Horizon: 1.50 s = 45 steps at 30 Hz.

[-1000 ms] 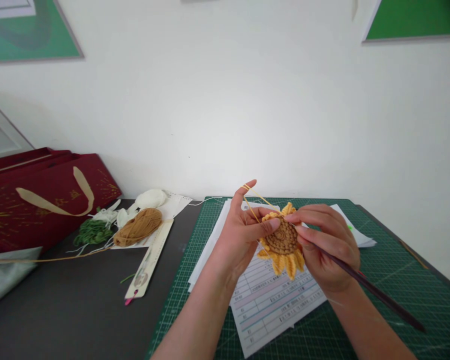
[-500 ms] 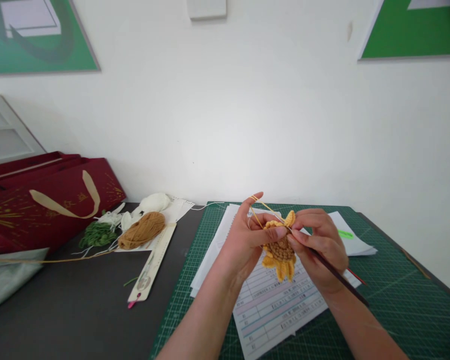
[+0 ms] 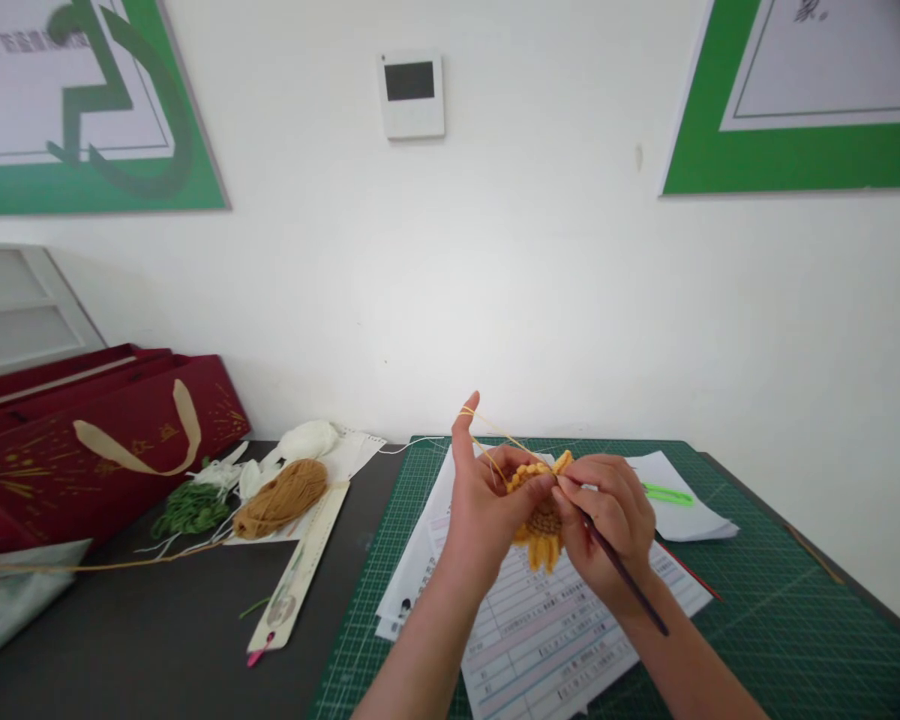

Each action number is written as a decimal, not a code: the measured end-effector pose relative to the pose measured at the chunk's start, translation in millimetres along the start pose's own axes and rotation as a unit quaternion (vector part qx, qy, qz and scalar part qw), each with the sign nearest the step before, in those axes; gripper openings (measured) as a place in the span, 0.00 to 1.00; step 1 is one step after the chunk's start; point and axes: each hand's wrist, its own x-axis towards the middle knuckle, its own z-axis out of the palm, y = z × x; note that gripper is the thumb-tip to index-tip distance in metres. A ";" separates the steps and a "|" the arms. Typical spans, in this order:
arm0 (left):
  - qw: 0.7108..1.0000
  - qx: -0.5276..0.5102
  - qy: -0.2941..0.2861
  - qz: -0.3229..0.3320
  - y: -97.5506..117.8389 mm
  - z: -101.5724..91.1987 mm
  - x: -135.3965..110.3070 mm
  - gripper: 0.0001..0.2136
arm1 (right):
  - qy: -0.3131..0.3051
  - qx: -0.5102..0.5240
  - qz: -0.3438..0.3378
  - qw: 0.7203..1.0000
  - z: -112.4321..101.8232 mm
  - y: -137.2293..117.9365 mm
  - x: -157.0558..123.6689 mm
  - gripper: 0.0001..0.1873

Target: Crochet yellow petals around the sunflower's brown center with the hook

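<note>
My left hand (image 3: 487,505) pinches a round crocheted flower piece (image 3: 546,515), brown in the middle with yellow petals along its lower and upper edges. Its raised index finger carries a loop of yellow yarn (image 3: 502,428) that runs across to the top of the piece. In my right hand (image 3: 611,510) is a crochet hook with a dark handle (image 3: 630,578), gripped between thumb and fingers. The hook's tip meets the upper edge of the piece, beside my left thumb; fingers partly hide it. Printed sheets (image 3: 532,645) lie beneath both hands.
A green cutting mat (image 3: 787,610) covers the table's right side. At left are a brown yarn ball (image 3: 281,500), white yarn (image 3: 307,440), green yarn (image 3: 191,508), a ruler (image 3: 300,575) and a red gift bag (image 3: 120,440). A green clip-like item (image 3: 667,494) rests on paper at right.
The view has tilted up, showing more wall. My left index finger stands straighter, and the hook and piece have shifted slightly. Both hands keep their hold.
</note>
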 end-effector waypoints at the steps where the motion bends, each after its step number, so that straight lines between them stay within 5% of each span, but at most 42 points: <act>1: 0.999 0.036 -0.003 0.019 0.7 -0.6 0.3 0.56 | -0.005 0.002 0.002 1.000 -1.6 0.0 1.1 0.16; 7: 0.985 0.162 0.005 0.064 1.1 -6.5 2.7 0.49 | -0.030 0.033 0.044 0.998 -12.7 2.3 6.8 0.12; 16: 0.993 0.101 -0.064 0.007 5.1 -12.5 4.4 0.50 | -0.034 0.073 0.240 0.967 -7.8 -0.2 2.2 0.07; 22: 0.949 0.302 -0.032 0.082 -3.2 -9.3 1.6 0.42 | -0.090 0.077 0.158 0.980 -7.7 -4.6 7.6 0.07; 26: 0.936 0.335 -0.019 0.110 -8.9 -8.7 0.7 0.40 | -0.106 0.093 0.135 0.981 -6.8 -5.3 9.9 0.09; 31: 0.975 0.216 -0.031 0.048 -5.8 -10.5 4.3 0.40 | -0.050 0.105 0.246 0.962 -5.9 -5.8 3.2 0.06; 36: 0.991 0.120 -0.052 0.008 0.8 -12.6 7.1 0.41 | 0.008 0.175 0.375 0.910 -2.7 -4.1 2.9 0.06; 45: 0.996 -0.026 -0.060 -0.059 -0.6 -16.2 7.0 0.45 | 0.006 0.323 0.463 0.825 0.8 0.6 9.0 0.13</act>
